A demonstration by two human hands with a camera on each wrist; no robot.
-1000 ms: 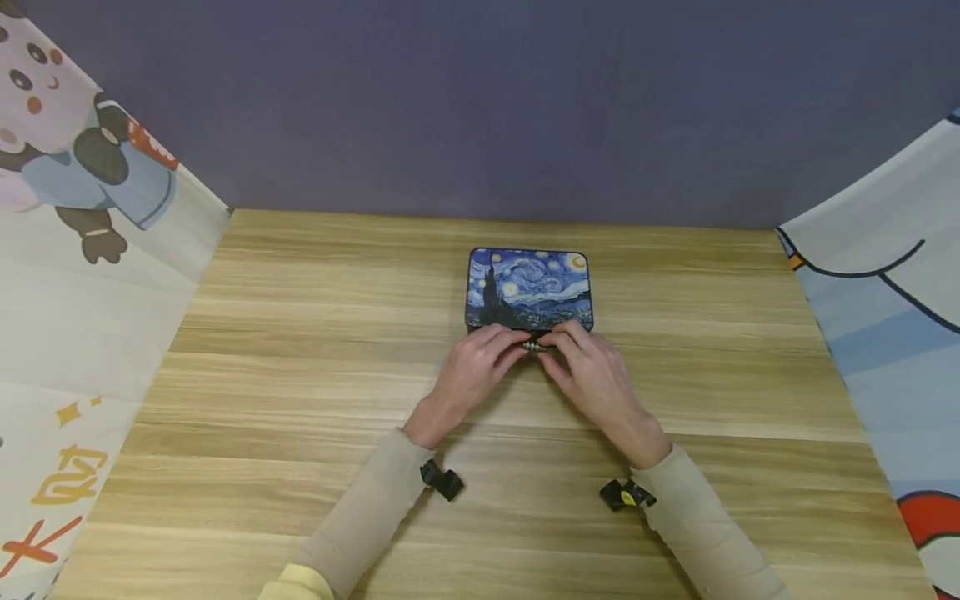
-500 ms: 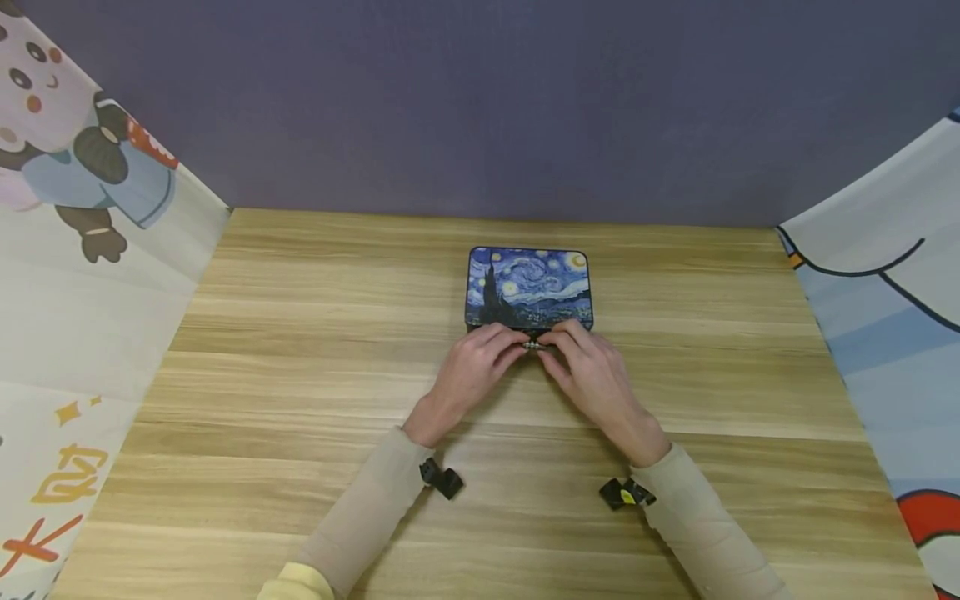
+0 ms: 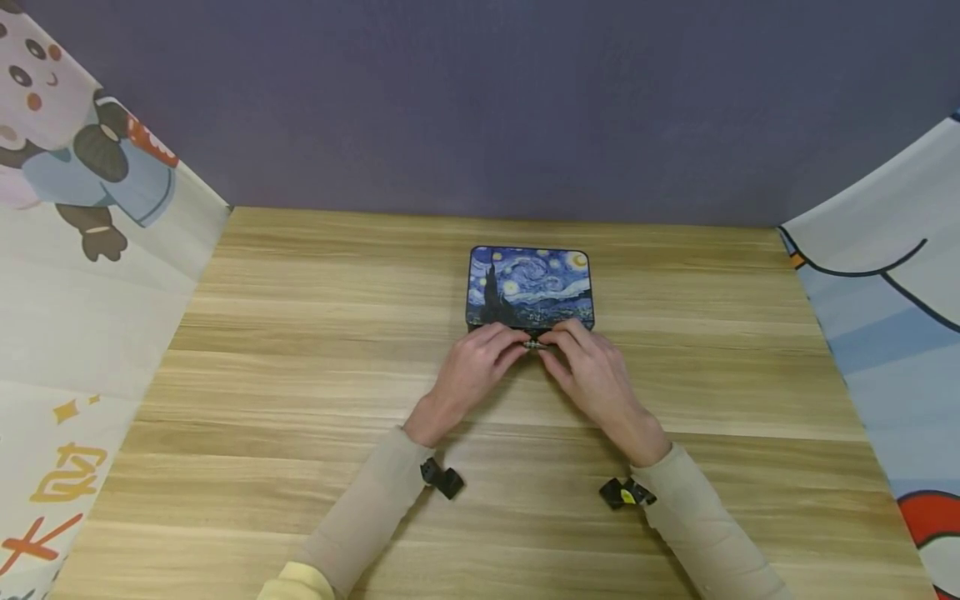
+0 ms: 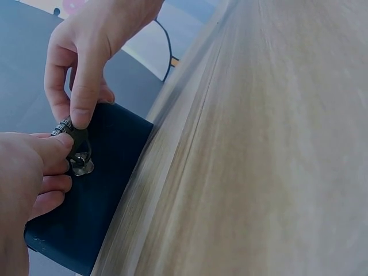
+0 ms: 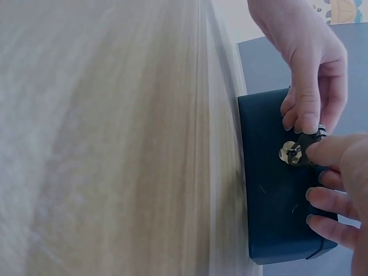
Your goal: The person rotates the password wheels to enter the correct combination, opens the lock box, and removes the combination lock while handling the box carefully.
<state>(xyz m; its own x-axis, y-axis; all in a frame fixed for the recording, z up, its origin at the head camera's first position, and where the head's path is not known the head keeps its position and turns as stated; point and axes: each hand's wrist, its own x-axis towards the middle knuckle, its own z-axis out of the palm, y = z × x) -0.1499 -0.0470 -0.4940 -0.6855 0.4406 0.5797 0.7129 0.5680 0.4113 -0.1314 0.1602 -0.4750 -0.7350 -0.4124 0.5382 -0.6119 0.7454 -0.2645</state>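
A dark box with a starry night painting on its lid sits near the back of the wooden table. On its front face, a small black combination padlock hangs by its shackle through a metal clasp. My left hand pinches one end of the padlock between thumb and fingers. From the other side, my right hand pinches it too. The number dials show between the two thumbs. Other fingers of both hands rest against the front of the box.
The wooden table stretches out around the box. A dark blue-grey wall rises behind it. Printed cartoon panels stand at the left and right sides. A small black camera is strapped on each wrist.
Both hands stay in place at the padlock on the box front. The dials look slightly turned between the fingers; the box stays where it was.
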